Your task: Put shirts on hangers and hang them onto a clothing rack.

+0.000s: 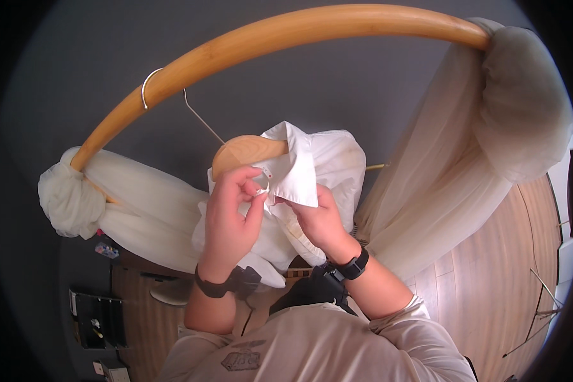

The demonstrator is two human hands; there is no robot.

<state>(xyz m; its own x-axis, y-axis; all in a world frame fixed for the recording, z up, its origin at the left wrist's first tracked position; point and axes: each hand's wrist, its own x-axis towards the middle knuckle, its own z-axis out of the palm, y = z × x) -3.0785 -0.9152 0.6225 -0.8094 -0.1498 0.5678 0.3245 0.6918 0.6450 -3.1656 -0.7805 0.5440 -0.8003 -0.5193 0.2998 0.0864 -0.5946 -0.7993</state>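
A white collared shirt (337, 156) hangs on a wooden hanger (251, 149), whose broad shoulder shows at the open neck. My left hand (232, 207) is closed, thumb and fingertips pinching a small bit of white cloth by the collar opening. My right hand (321, 219) grips the shirt at the other side, below the collar point (302, 181); the collar hides some of its fingertips. Both hands are close together in front of the neck. Whether a button lies between the fingers, I cannot tell.
A thick curved wooden rail (312, 24) arches above, with a metal hook (148, 89) over it. Sheer drapes, the left (146, 184) and the right (452, 159), are knotted at its ends. A dark shelf (99, 318) stands lower left, and a thin metal stand (541, 312) at right on the wooden floor.
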